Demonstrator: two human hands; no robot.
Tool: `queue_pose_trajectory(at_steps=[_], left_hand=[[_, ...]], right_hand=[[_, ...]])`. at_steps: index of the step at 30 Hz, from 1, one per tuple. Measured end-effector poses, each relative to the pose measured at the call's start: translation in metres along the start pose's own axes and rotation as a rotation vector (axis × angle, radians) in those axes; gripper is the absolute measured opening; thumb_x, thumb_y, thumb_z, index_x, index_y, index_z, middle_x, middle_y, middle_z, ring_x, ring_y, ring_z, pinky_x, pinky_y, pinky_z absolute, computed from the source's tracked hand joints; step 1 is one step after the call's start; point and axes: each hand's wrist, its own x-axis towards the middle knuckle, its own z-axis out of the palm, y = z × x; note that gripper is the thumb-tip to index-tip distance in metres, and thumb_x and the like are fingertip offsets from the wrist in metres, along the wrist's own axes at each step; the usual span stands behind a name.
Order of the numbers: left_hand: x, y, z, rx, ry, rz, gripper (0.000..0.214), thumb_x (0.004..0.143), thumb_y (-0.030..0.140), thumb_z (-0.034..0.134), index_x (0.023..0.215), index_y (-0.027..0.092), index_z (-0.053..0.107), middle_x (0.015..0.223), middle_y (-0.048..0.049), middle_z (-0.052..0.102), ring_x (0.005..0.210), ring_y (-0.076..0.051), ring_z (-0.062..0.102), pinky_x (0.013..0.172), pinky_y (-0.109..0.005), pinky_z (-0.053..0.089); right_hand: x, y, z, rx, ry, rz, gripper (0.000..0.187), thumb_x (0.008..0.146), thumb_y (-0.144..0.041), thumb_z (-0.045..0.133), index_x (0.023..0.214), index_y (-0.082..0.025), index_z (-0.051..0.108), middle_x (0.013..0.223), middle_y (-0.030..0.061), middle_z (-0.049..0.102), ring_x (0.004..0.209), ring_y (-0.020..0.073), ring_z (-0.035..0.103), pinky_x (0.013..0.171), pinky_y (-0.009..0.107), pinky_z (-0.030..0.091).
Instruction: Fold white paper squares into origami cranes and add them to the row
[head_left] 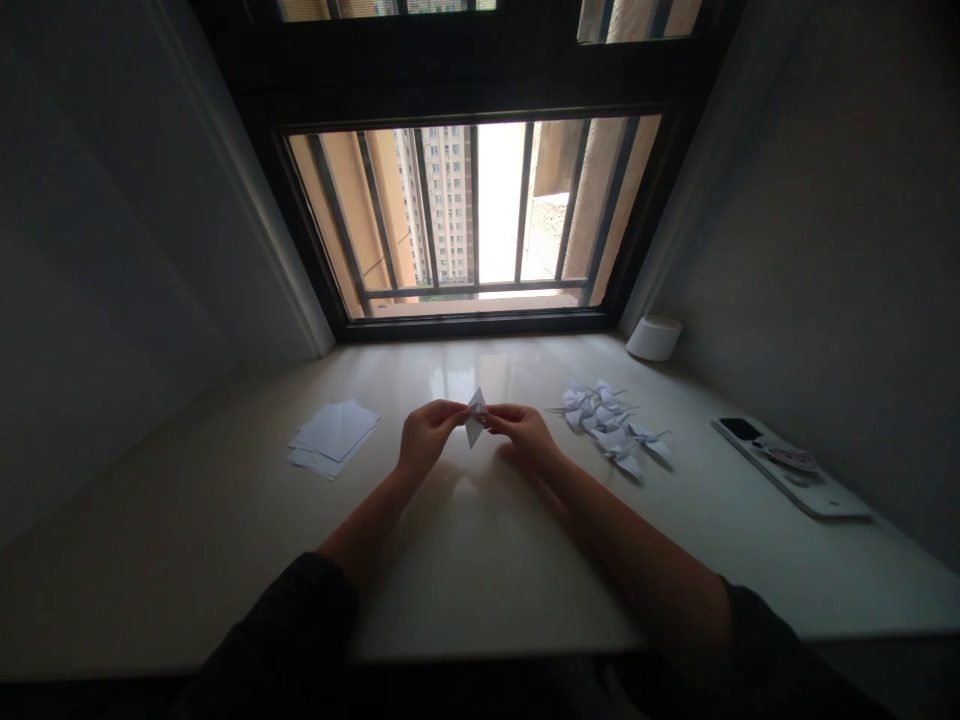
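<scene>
A small folded piece of white paper (475,417) is held up just above the pale sill top (465,540), pinched from both sides. My left hand (426,436) grips its left edge with closed fingers. My right hand (523,430) grips its right edge, fingers pinched too. To the left lies a stack of flat white paper squares (334,438). To the right lies a pile of several finished folded paper cranes (611,425).
A phone (787,465) lies on the sill at the right with something small on it. A white roll of tape or paper (654,337) stands by the right window corner. The barred window (472,215) closes the far side; walls flank both sides.
</scene>
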Motion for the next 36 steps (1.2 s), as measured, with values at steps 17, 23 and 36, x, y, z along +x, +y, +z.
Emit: queue_pose_trajectory(at_steps=[17, 23, 36], left_hand=[[-0.003, 0.003, 0.005, -0.133, -0.011, -0.208, 0.051, 0.058, 0.039, 0.078, 0.101, 0.015, 0.065, 0.075, -0.0084, 0.072, 0.075, -0.021, 0.066, 0.072, -0.033, 0.047], [-0.003, 0.003, 0.006, -0.123, -0.015, -0.234, 0.05, 0.058, 0.04, 0.078, 0.1, 0.015, 0.065, 0.073, -0.0086, 0.071, 0.073, -0.021, 0.066, 0.071, -0.033, 0.046], [-0.004, 0.005, 0.005, -0.062, -0.122, -0.29, 0.041, 0.064, 0.046, 0.072, 0.091, 0.015, 0.069, 0.078, -0.009, 0.071, 0.073, -0.02, 0.065, 0.068, -0.031, 0.046]], right_hand=[[-0.007, -0.002, 0.01, 0.036, 0.172, -0.151, 0.032, 0.059, -0.035, 0.078, 0.084, -0.019, 0.07, 0.059, 0.0004, 0.069, 0.057, 0.0145, 0.061, 0.061, 0.029, 0.047], [-0.006, 0.001, 0.011, 0.037, 0.184, -0.199, 0.026, 0.058, -0.035, 0.078, 0.078, -0.019, 0.073, 0.072, 0.0046, 0.073, 0.064, 0.0188, 0.065, 0.064, 0.032, 0.05], [-0.01, 0.0, 0.006, -0.344, 0.139, -0.37, 0.021, 0.076, -0.033, 0.062, 0.092, -0.025, 0.073, 0.087, 0.0037, 0.072, 0.078, 0.0212, 0.064, 0.069, 0.033, 0.048]])
